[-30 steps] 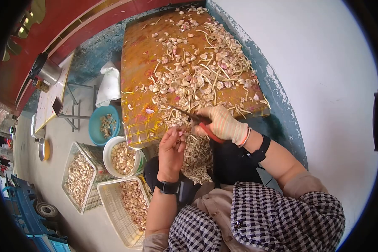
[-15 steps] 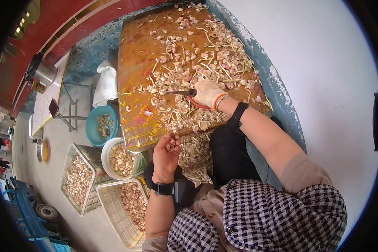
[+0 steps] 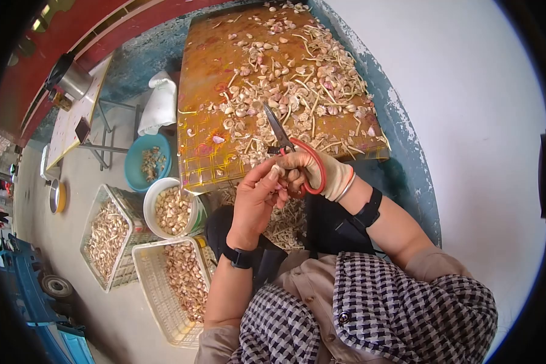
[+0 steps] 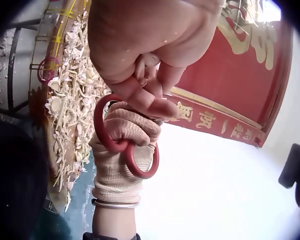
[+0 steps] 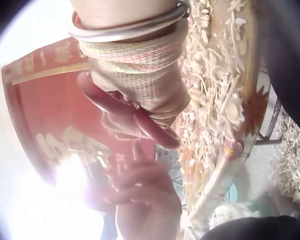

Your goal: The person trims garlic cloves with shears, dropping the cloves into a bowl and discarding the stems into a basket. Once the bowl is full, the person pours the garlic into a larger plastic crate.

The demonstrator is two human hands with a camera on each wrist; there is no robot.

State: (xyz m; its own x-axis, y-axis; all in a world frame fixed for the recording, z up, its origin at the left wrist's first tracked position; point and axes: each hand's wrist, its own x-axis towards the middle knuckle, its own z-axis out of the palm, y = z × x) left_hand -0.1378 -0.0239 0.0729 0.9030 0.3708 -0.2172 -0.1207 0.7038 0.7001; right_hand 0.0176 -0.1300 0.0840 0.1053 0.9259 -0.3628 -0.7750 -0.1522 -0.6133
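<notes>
Left wrist: garlic (image 4: 150, 60) pinched between left fingers (image 4: 157, 105); right fingers (image 4: 130, 129) curl round scissors (image 4: 103, 132).

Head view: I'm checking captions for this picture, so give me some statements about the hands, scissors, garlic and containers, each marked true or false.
1. The gloved right hand holds the scissors. True.
2. Both hands wear gloves. False: the left hand has none.
3. Garlic lies scattered across the brown table. True.
4. The scissors are blue-handled. False: they are red-handled.
5. All the containers stand on that table. False: the white bucket and blue basin are beside it.
</notes>
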